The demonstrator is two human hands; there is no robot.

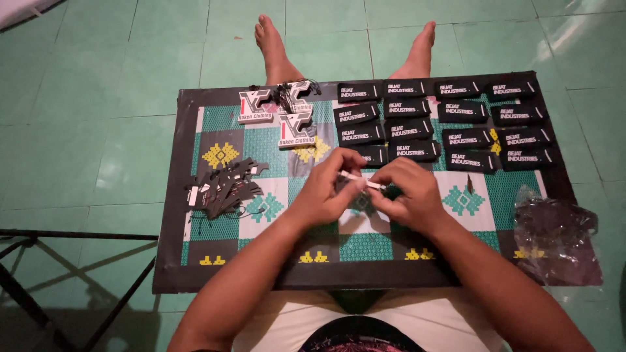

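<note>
Pinching a thin white strip (355, 177) between them, the left hand (326, 189) and right hand (407, 195) work above the patterned worktop (261, 215), fingers closed narrowly on it. Probably mid-assembly of a tag; steady fine alignment comes next, near the black labels (450, 120).

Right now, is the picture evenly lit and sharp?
Head view: glare streaks the green floor top right; the lower corners fall dark; the hands, left and right, look slightly soft, and the clear bags glint.

tags (225, 188) L of hands, labels (443, 120) behind
</note>
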